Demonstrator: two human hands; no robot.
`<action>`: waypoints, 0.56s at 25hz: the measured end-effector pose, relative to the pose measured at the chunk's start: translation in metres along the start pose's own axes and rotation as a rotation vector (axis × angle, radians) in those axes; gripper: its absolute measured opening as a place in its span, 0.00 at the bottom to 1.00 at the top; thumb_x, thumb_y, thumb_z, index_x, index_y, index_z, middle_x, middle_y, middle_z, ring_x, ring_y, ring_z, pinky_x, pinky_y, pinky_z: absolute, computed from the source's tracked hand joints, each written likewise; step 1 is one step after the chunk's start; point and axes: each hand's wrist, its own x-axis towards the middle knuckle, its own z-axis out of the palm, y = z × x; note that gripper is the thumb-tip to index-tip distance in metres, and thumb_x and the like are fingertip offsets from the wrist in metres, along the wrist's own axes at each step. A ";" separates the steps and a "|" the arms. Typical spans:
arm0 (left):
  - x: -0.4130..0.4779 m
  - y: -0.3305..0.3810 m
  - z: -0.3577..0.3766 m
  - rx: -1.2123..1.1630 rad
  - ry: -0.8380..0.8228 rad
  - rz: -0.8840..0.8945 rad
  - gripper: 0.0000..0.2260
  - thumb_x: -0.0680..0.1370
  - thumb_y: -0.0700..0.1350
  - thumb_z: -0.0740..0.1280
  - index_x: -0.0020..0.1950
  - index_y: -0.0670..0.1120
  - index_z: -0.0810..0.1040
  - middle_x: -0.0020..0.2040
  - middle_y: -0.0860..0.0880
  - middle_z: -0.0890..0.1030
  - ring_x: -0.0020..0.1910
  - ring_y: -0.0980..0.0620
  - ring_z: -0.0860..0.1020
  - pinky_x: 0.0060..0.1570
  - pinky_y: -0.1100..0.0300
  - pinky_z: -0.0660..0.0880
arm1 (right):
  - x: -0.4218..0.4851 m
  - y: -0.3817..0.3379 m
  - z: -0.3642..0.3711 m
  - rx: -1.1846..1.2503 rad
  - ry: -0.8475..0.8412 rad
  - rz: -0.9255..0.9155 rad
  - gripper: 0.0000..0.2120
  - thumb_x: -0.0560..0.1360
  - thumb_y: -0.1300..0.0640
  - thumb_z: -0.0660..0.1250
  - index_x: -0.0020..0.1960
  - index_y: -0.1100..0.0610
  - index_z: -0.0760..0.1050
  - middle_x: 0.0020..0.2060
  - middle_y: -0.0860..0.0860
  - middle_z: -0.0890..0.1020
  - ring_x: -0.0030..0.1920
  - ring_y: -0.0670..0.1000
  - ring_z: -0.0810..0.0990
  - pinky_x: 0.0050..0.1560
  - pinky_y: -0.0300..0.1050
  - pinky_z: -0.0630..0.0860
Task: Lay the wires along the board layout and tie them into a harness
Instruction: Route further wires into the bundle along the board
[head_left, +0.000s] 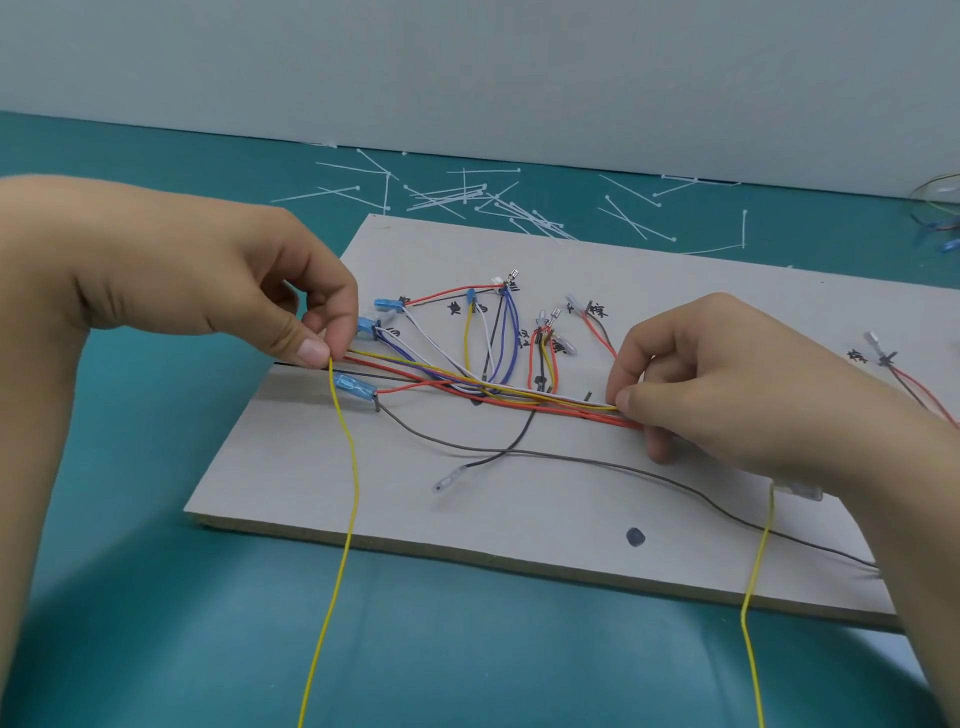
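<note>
Head view: on a flat pale grey board (519, 499), the left hand (234, 291) at nine o'clock pinches a thin yellow wire (353, 467) with thumb and forefinger. The right hand (727, 384) at three o'clock pinches the red, yellow and white wire bundle (493, 396). Tugging the yellow wire could drag the seemingly untied bundle off route. The right hand hides the bundle's onward run, and the yellow wire leaves frame at six o'clock.

Single head-worn view, forward and down, close over the board (519, 519)
</note>
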 end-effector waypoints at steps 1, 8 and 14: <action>0.000 0.000 0.001 -0.018 0.005 0.009 0.24 0.63 0.73 0.76 0.45 0.55 0.85 0.34 0.59 0.77 0.31 0.54 0.70 0.35 0.57 0.67 | 0.000 0.000 0.000 -0.001 0.000 -0.001 0.10 0.77 0.62 0.65 0.41 0.52 0.81 0.28 0.48 0.85 0.23 0.41 0.76 0.31 0.39 0.67; 0.013 0.015 0.012 0.129 0.148 0.018 0.16 0.61 0.68 0.73 0.41 0.60 0.86 0.27 0.59 0.73 0.26 0.57 0.66 0.30 0.59 0.65 | -0.001 0.002 0.000 0.001 0.117 -0.074 0.09 0.73 0.62 0.65 0.38 0.52 0.81 0.26 0.48 0.83 0.24 0.45 0.77 0.31 0.41 0.73; 0.009 0.021 0.013 0.189 0.104 -0.046 0.17 0.59 0.70 0.71 0.43 0.64 0.86 0.26 0.54 0.72 0.25 0.55 0.65 0.30 0.57 0.65 | -0.001 0.003 -0.002 0.043 0.179 -0.126 0.09 0.70 0.63 0.64 0.40 0.51 0.80 0.24 0.50 0.82 0.25 0.48 0.76 0.33 0.47 0.78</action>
